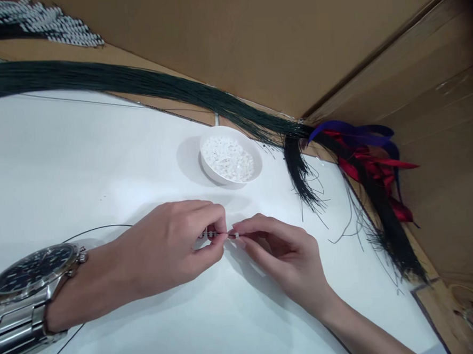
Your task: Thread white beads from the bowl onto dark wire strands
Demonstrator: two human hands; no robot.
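My left hand [172, 245], with a metal watch on its wrist, pinches a dark cord [99, 227] between thumb and forefinger. Several small white beads sit on the cord inside the curl of that hand. Close by on the right, my right hand [285, 254] has thumb and forefinger closed at the cord's end, where a small white bead [236, 234] shows at the fingertips. The fingertips of both hands nearly meet. Just beyond them stands a white bowl [206, 171] holding many white beads [229, 158].
A long bundle of dark cords [134, 79] runs along the back edge. Red ribbon [380, 171] and purple ribbon [350, 132] lie at the right, beside frayed black cord ends [300, 173]. Beaded strands [51, 23] rest at the upper left. Cardboard walls [252, 37] enclose the white table surface [79, 170].
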